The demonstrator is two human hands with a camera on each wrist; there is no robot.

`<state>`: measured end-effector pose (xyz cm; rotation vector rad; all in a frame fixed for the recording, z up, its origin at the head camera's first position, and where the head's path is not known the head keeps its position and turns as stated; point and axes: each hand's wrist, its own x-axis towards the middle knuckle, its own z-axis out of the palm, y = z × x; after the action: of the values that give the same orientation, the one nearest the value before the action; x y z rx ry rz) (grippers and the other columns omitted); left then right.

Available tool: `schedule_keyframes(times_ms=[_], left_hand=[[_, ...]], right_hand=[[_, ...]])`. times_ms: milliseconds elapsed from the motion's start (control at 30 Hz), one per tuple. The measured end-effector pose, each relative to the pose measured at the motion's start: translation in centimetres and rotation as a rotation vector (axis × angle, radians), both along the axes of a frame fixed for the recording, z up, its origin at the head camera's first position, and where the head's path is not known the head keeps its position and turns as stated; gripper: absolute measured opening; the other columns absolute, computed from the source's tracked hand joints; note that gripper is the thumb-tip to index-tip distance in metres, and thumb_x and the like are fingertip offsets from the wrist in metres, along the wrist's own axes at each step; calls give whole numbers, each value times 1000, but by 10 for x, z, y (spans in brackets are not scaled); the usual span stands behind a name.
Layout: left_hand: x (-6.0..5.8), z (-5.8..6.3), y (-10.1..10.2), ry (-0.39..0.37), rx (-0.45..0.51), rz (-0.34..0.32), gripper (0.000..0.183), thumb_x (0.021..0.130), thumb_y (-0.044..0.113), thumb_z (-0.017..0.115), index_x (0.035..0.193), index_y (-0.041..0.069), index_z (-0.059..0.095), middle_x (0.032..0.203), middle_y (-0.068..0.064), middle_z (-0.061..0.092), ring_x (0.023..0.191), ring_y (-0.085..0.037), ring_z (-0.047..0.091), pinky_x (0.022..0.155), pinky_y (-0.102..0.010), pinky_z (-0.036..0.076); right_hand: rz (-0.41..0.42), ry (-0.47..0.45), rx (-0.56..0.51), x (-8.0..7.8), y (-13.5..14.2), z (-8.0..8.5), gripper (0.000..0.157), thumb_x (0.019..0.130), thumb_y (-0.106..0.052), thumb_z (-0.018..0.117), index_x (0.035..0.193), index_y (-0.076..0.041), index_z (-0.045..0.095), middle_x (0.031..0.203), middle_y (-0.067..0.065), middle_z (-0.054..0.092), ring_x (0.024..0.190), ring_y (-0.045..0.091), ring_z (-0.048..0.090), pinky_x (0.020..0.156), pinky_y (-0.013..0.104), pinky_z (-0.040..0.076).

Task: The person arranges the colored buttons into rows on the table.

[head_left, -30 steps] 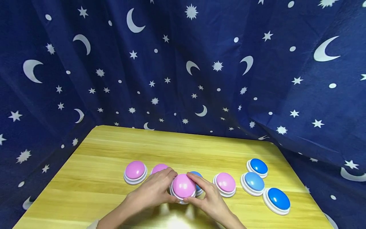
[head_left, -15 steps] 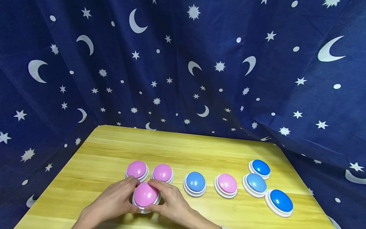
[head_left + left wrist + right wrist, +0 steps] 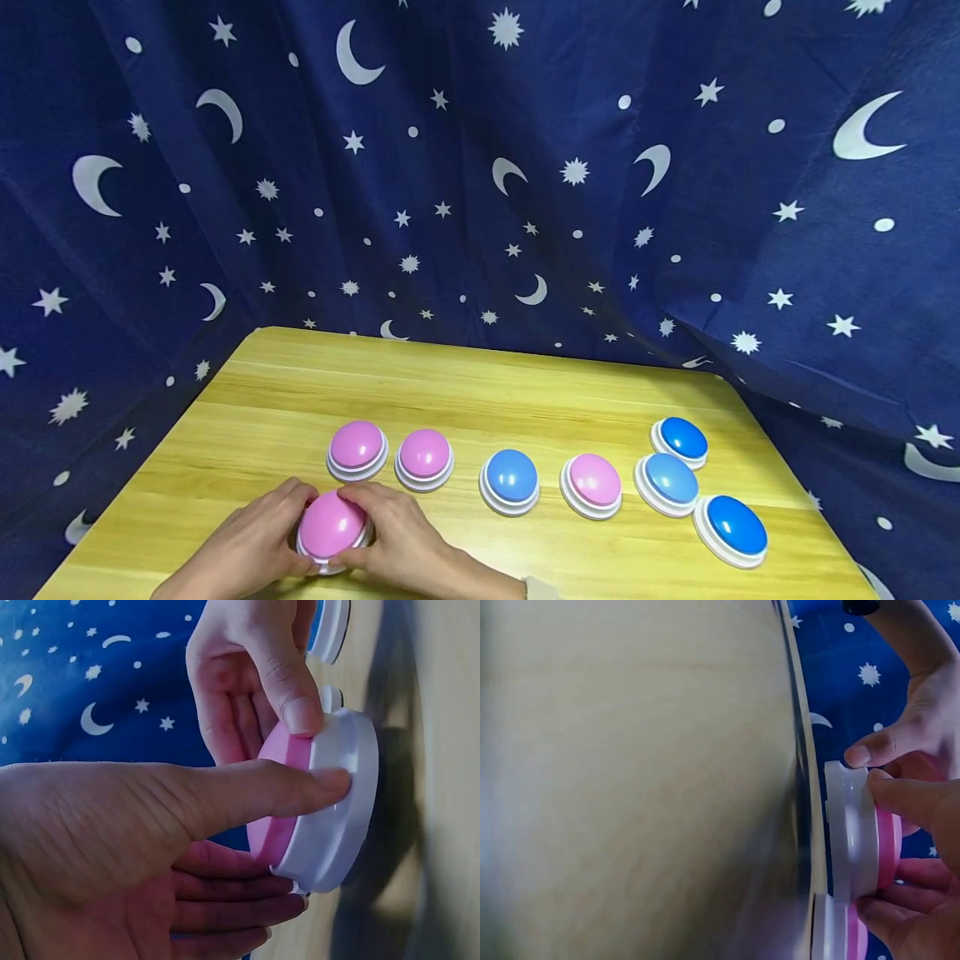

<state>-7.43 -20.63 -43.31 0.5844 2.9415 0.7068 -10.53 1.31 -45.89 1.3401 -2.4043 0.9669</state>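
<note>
A pink dome push button (image 3: 332,523) with a white base is held between both hands at the front left of the table, in the head view. My left hand (image 3: 251,540) grips its left side; in the left wrist view the thumb lies along the white base (image 3: 341,802) and the fingers go round the far side. From the right, my right hand (image 3: 408,533) pinches the same button, thumb on its near side. A shadow shows beneath the base, which appears slightly off the table. Just behind stand two other pink buttons, one left (image 3: 356,444) and one right (image 3: 424,454).
A light blue button (image 3: 512,477) and a pink button (image 3: 595,481) stand mid-table. Farther right are three blue buttons, at the back (image 3: 682,439), middle (image 3: 670,479) and front (image 3: 735,527). A star-patterned curtain (image 3: 450,167) hangs behind the wooden table (image 3: 465,383).
Both hands have carried the pink button leftward and nearer the front edge, from before the light blue button to before the leftmost pink one. The other buttons have stayed put.
</note>
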Motion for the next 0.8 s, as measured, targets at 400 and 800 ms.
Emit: schedule_keyframes(times_ms=[400,800], left_hand=[[4,-14,-5,-12,-32,48,57,60,30,91,105,13,62,94,9,52,78,-4,50,64,-30,48],[3,-16,-5,-5,-12,18,58,60,32,91,106,12,61,94,9,52,77,-3,48,63,-29,46]], right_hand=[[-27,-17,88,2,-12,-7,64,74,-35,89,125,-9,61,122,-5,64,112,-1,55,93,10,40],[-46,2,161,-1,-11,-6,66,72,-42,88,124,-11,61,121,-6,62,111,-3,54,92,8,39]])
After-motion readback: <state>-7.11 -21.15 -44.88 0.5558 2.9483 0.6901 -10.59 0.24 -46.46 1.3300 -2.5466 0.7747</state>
